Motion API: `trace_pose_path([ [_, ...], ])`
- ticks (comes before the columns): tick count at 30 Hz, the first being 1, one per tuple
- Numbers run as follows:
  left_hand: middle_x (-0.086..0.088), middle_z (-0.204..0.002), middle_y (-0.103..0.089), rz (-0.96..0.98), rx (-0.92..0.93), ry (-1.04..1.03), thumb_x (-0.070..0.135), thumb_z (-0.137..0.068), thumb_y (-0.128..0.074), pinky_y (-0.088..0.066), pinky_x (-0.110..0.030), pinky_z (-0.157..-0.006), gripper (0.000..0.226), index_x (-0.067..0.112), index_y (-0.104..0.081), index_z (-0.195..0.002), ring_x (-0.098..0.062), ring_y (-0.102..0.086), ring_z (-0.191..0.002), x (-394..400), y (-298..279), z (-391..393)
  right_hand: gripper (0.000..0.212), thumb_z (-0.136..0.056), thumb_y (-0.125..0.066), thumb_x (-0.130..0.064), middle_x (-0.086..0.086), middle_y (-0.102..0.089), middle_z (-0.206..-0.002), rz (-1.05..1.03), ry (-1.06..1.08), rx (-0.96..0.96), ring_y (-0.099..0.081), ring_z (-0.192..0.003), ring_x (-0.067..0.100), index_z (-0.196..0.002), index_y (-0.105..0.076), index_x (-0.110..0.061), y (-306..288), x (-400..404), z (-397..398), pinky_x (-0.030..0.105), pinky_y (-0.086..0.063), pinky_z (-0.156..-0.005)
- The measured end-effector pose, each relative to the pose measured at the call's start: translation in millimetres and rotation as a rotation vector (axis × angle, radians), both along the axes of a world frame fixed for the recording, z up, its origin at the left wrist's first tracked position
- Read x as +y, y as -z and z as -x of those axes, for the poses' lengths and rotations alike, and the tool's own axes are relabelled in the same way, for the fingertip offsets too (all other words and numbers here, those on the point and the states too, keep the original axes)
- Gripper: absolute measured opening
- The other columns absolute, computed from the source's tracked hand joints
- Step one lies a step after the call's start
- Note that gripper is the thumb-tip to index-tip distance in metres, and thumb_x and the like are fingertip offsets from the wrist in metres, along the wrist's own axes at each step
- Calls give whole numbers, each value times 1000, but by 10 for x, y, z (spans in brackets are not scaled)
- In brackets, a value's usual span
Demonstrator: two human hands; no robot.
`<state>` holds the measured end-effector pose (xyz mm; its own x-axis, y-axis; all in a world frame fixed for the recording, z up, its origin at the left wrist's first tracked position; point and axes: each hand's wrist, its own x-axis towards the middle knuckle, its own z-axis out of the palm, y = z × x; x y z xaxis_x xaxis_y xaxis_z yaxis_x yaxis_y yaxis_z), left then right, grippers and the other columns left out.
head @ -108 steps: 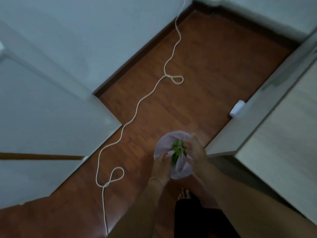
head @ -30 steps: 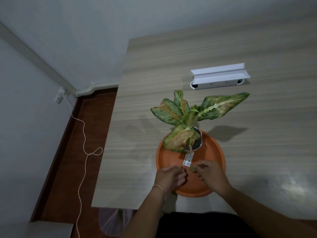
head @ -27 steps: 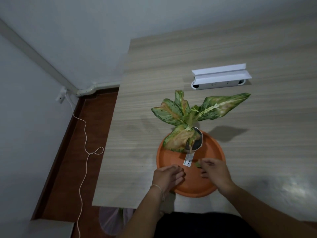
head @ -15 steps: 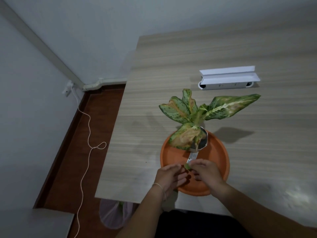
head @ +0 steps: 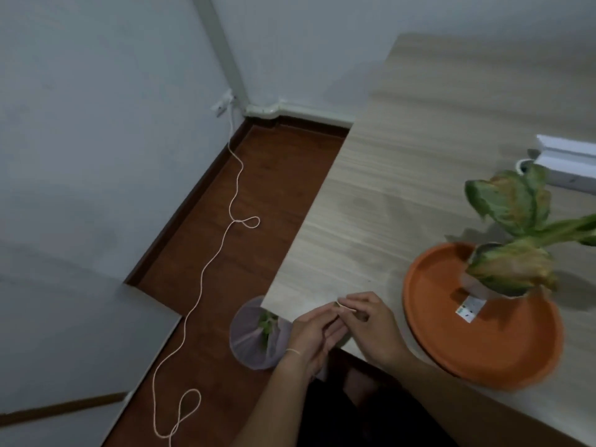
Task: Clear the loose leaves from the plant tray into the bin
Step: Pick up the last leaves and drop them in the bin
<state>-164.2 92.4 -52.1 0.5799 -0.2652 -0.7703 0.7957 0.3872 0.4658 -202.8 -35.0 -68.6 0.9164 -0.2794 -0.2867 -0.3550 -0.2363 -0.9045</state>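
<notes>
Orange round plastic plant tray [head: 477,337] sits on the pale wood-grain table [head: 371,195], its visible floor apparently bare apart from the potted variegated plant [head: 512,253] and a white label. Both hands meet at the table's near corner: left hand [head: 314,330] cupped palm-up, right hand [head: 371,321] pinching something small, too blurred to identify. Pale bag-lined bin [head: 254,333] stands on the floor just below, green leaves inside. Risk: the scrap slipping between the fingers, missing the narrow opening and landing on the floor.
</notes>
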Motion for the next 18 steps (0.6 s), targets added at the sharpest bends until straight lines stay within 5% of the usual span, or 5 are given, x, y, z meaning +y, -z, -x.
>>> trace_pose_path([
  [2,-20,-88,-75,-20,-4,-88,-4,-86,-62,-61,-31,-67,20,-7,-66,-105,-26,-74,-80,433,26,-131,27,-86,-75,-17,-9,-65,-107,25,-39,-3,-65,-102,3,-113,-76,-17,-60,337,-138,6,-46,-87],
  [6,-19,-83,-76,-57,45,-343,-1,-86,-63,-62,-31,-63,17,-3,-67,-103,-26,-74,-77,1431,312,-474,22,-88,-72,-8,0,-72,-107,26,-87,46,-70,-98,15,-108,-78,-12,-114,894,-441,36,-55,-92],
  [10,-14,-71,-75,-94,139,-491,-2,-92,-56,-62,-30,-57,20,0,-74,-84,-21,-74,-64,2197,970,-748,23,-92,-67,-9,-18,-75,-83,32,-152,37,-68,-75,-6,-88,-76,-30,-121,1246,-728,8,-49,-67],
  [14,-17,-86,-70,-176,244,-410,-1,-91,-59,-61,-31,-56,9,-6,-64,-97,-25,-69,-74,2545,1809,-930,18,-93,-63,-22,-13,-79,-91,-75,-125,75,-73,-76,6,-91,-79,-29,-73,1508,-865,14,-54,-65],
  [18,-13,-74,-71,-284,289,-260,0,-94,-53,-56,-44,-83,15,-1,-65,-84,-29,-62,-81,2628,2683,-1119,23,-86,-62,-29,-1,-80,-96,-63,-34,95,-75,-77,16,-102,-79,-27,135,1567,-762,16,-57,-70],
])
